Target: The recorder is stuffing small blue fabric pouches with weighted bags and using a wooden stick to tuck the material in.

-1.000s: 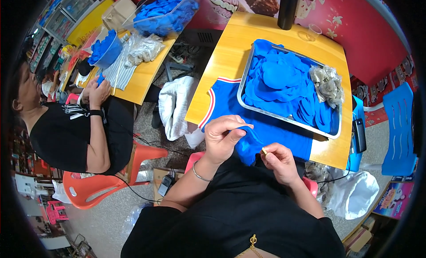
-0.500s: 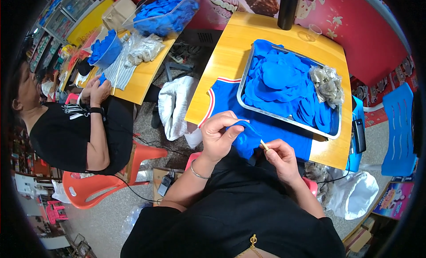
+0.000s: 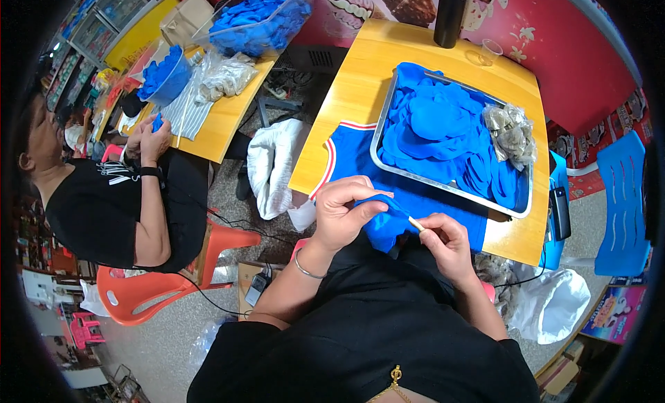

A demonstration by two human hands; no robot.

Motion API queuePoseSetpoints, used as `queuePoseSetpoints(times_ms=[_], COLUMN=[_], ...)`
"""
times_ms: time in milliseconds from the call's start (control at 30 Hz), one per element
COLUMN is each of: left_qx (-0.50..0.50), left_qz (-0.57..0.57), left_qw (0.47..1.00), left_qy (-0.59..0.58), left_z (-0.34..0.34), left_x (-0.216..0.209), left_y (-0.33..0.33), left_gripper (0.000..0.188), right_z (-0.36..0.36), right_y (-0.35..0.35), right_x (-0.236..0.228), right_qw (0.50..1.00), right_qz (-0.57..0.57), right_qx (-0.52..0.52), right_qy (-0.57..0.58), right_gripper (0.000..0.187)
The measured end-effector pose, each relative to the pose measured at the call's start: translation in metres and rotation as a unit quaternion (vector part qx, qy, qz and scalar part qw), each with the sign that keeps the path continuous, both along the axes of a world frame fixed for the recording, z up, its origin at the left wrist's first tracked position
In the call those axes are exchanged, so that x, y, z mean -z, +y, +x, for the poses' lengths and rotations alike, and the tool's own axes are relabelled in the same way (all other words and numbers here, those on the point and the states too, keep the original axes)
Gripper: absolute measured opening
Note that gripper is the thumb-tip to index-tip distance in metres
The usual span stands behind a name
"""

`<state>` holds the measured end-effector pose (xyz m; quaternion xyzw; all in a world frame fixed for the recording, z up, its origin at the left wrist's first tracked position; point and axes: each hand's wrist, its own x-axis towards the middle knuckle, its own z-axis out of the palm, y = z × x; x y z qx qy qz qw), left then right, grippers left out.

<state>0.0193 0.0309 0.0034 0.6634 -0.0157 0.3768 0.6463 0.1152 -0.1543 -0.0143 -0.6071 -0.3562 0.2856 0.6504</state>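
My left hand [image 3: 346, 212] is closed, pinching the upper edge of a limp blue fabric piece [image 3: 386, 228] between thumb and fingers. A short, pale, wood-coloured stick [image 3: 415, 224] is held by the fingertips of my right hand [image 3: 447, 242], and its tip meets the right side of the fabric. Both hands are above my lap, at the table's near edge. Beyond them a metal tray [image 3: 443, 186] holds a heap of round blue fabric pieces [image 3: 440, 119] and a bag of small greyish things [image 3: 511, 134]. Beneath the tray lies a blue jersey [image 3: 350, 154] with white and red trim.
A black bottle [image 3: 450, 19] and a see-through cup [image 3: 490, 51] stand at the table's far side. To the left, a co-worker in black [image 3: 114, 209] handles something blue beside another table. White sacks [image 3: 275, 167], an orange chair [image 3: 142, 299] and a blue chair [image 3: 618, 202] surround the area.
My right hand has moved slightly up, tilting the stick until its tip meets the blue fabric. The fabric edge in my left hand is now drawn straighter toward the stick.
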Motion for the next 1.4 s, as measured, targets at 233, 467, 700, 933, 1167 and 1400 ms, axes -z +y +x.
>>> queuePoseSetpoints(times_ms=[233,467,700,933,1167,1400], left_qx=[-0.046,-0.064,0.010,-0.023,-0.050,-0.080], left_qz=[-0.135,-0.097,-0.102,-0.122,-0.092,0.036], left_qw=[0.987,0.989,0.988,0.987,0.987,0.993], left_qy=[-0.068,0.096,0.115,0.104,0.124,0.081], left_z=[0.006,0.003,0.013,0.009,0.001,0.001], left_x=[0.000,-0.013,-0.027,-0.029,-0.025,-0.020], left_y=[-0.014,-0.007,0.011,0.011,0.001,-0.014], left_gripper=[0.014,0.014,0.021,0.022,0.015,0.030], right_z=[-0.009,0.009,0.022,0.026,0.024,0.018], right_y=[-0.008,0.005,0.013,0.016,0.013,0.015], right_x=[0.011,-0.022,-0.038,-0.037,-0.034,-0.034], right_qw=[0.981,0.966,0.854,0.896,0.912,0.905], right_qz=[-0.012,-0.035,-0.041,-0.039,-0.029,-0.022], right_qx=[-0.057,0.081,0.176,0.160,0.083,0.051], right_qy=[0.185,-0.242,-0.487,-0.412,-0.401,-0.422], right_gripper=[0.017,0.014,0.019,0.019,0.021,0.023])
